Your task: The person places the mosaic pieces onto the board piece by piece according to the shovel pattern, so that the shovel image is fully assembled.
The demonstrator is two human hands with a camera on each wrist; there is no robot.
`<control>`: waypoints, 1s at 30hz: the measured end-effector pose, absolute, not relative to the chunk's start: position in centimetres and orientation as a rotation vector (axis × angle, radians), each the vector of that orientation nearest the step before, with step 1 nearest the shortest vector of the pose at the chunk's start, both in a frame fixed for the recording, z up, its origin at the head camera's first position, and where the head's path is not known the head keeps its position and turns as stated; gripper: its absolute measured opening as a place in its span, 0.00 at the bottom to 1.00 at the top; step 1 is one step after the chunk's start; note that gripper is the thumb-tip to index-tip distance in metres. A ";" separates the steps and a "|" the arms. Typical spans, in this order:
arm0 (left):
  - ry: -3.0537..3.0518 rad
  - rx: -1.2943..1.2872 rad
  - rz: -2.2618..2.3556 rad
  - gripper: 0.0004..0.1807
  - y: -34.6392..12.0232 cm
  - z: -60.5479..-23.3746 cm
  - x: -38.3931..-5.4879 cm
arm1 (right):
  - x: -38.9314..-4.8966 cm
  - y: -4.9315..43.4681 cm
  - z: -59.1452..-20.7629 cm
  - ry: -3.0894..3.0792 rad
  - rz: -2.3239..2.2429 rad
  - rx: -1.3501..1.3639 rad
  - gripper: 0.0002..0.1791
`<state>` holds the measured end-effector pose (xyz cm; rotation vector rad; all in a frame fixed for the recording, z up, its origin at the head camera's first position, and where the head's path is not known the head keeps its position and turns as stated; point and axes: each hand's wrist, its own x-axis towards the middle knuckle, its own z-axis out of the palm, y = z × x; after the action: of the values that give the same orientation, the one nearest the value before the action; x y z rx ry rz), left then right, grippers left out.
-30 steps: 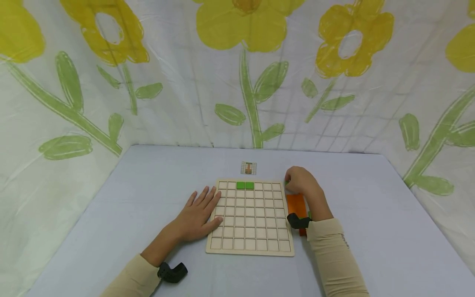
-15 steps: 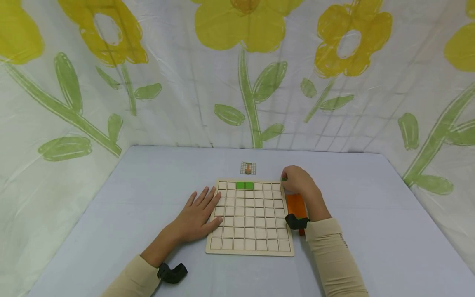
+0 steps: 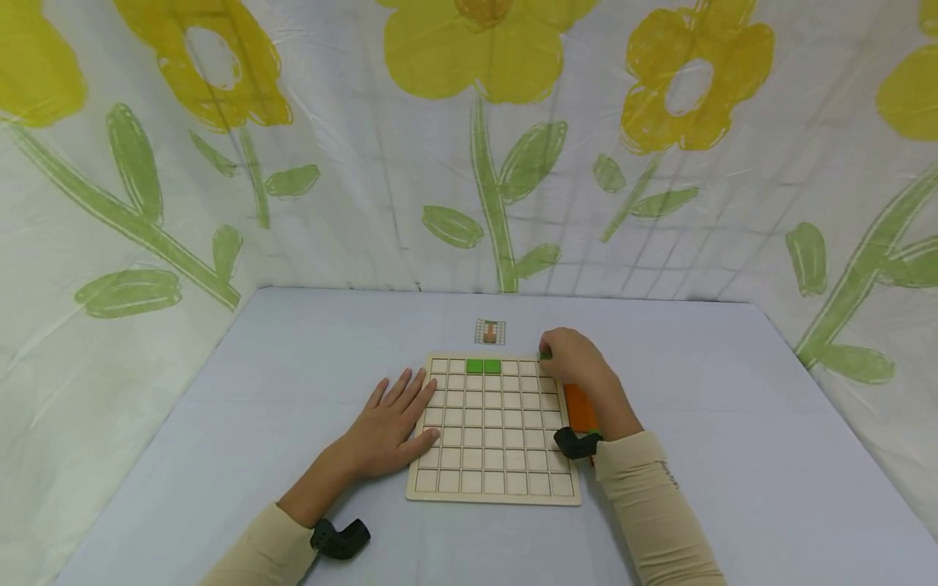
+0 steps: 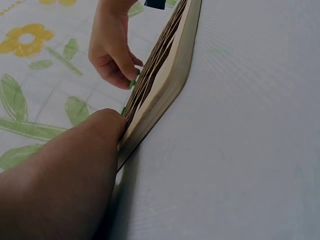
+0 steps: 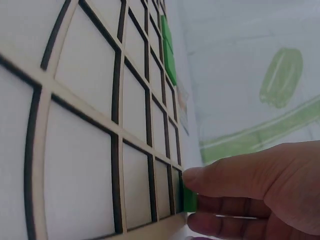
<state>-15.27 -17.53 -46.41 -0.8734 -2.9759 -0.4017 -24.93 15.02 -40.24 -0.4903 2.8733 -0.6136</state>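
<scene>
A wooden grid board (image 3: 484, 431) lies flat on the table, two green square tiles (image 3: 484, 366) set in its far row. My left hand (image 3: 392, 427) rests with spread fingers on the board's left edge. At the far right corner, my right hand (image 3: 575, 358) pinches another green tile (image 5: 190, 199) between thumb and fingers. In the right wrist view that tile is right at the board's edge, by the corner cell. The left wrist view shows the right hand (image 4: 115, 50) beyond the board's edge, with a bit of green at its fingertips.
Orange pieces (image 3: 581, 408) lie right of the board, partly under the right forearm, with a bit of green beside them. A small picture card (image 3: 490, 332) with a grid lies behind the board. A flower-printed curtain (image 3: 352, 163) hangs behind the table.
My right hand has moved left with the green tile, from beside the board to over its far right corner. The left hand has stayed in place.
</scene>
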 end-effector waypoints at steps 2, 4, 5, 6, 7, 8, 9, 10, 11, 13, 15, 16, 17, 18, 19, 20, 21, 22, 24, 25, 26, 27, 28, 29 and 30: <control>-2.976 -0.872 -0.403 0.44 -17.5 -46.4 -15.3 | -24.9 14.7 -40.2 2.876 -0.609 -0.516 0.11; -2.976 -0.870 -0.399 0.44 -17.5 -46.4 -15.3 | -24.9 14.4 -40.3 2.876 -0.608 -0.539 0.11; -2.977 -0.868 -0.399 0.44 -17.5 -46.4 -15.3 | -24.9 14.3 -40.3 2.875 -0.609 -0.546 0.11; -2.977 -0.867 -0.400 0.44 -17.5 -46.4 -15.3 | -24.8 14.2 -40.3 2.874 -0.607 -0.553 0.11; -2.976 -0.866 -0.399 0.44 -17.5 -46.4 -15.3 | -24.8 14.1 -40.4 2.873 -0.606 -0.559 0.11; -2.976 -0.866 -0.398 0.44 -17.4 -46.4 -15.3 | -24.8 14.0 -40.4 2.872 -0.604 -0.561 0.11; -2.976 -0.866 -0.400 0.44 -17.4 -46.4 -15.3 | -24.7 13.9 -40.4 2.873 -0.596 -0.566 0.11; -2.976 -0.865 -0.402 0.44 -17.4 -46.3 -15.3 | -24.6 13.8 -40.4 2.874 -0.593 -0.569 0.11; -2.975 -0.866 -0.403 0.44 -17.4 -46.3 -15.3 | -24.6 13.7 -40.4 2.874 -0.587 -0.575 0.11; -2.973 -0.867 -0.402 0.44 -17.4 -46.3 -15.3 | -24.4 13.5 -40.4 2.881 -0.582 -0.592 0.11; -2.970 -0.868 -0.405 0.43 -17.4 -46.3 -15.3 | -24.4 13.3 -40.5 2.891 -0.577 -0.614 0.10; -2.970 -0.868 -0.405 0.43 -17.5 -46.3 -15.3 | -24.3 13.1 -40.5 2.893 -0.582 -0.623 0.10; -2.969 -0.869 -0.406 0.43 -17.5 -46.3 -15.3 | -24.3 13.0 -40.6 2.897 -0.582 -0.636 0.09; -2.969 -0.868 -0.407 0.43 -17.5 -46.3 -15.3 | -24.3 12.9 -40.7 2.901 -0.581 -0.647 0.09; -2.969 -0.868 -0.408 0.43 -17.5 -46.3 -15.3 | -24.4 12.8 -40.8 2.902 -0.577 -0.655 0.08; -2.970 -0.868 -0.408 0.43 -17.5 -46.3 -15.3 | -24.4 12.8 -40.9 2.903 -0.574 -0.663 0.08; -2.971 -0.869 -0.406 0.43 -17.5 -46.3 -15.2 | -24.4 12.6 -40.9 2.901 -0.574 -0.668 0.08; -2.972 -0.869 -0.405 0.43 -17.5 -46.2 -15.2 | -24.4 12.6 -40.9 2.899 -0.572 -0.674 0.08; -2.974 -0.869 -0.403 0.43 -17.4 -46.2 -15.2 | -24.3 12.4 -40.9 2.894 -0.564 -0.683 0.08; -2.975 -0.868 -0.401 0.43 -17.4 -46.2 -15.2 | -24.2 12.3 -40.9 2.892 -0.562 -0.685 0.08; -2.976 -0.868 -0.399 0.44 -17.4 -46.2 -15.2 | -24.2 12.1 -40.8 2.892 -0.563 -0.691 0.09; -2.975 -0.868 -0.399 0.44 -17.4 -46.2 -15.2 | -24.1 12.0 -40.8 2.890 -0.564 -0.693 0.09; -2.974 -0.869 -0.402 0.44 -17.4 -46.2 -15.2 | -24.1 11.9 -40.8 2.888 -0.564 -0.695 0.10; -2.973 -0.870 -0.404 0.44 -17.4 -46.3 -15.2 | -24.0 11.8 -40.8 2.888 -0.563 -0.700 0.10; -2.972 -0.871 -0.406 0.43 -17.5 -46.3 -15.2 | -24.0 11.7 -40.9 2.886 -0.564 -0.704 0.10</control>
<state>-15.18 -17.45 -46.28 -0.8713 -2.9718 -0.4059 -24.02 11.74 -40.87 -0.7040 2.8862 -0.5641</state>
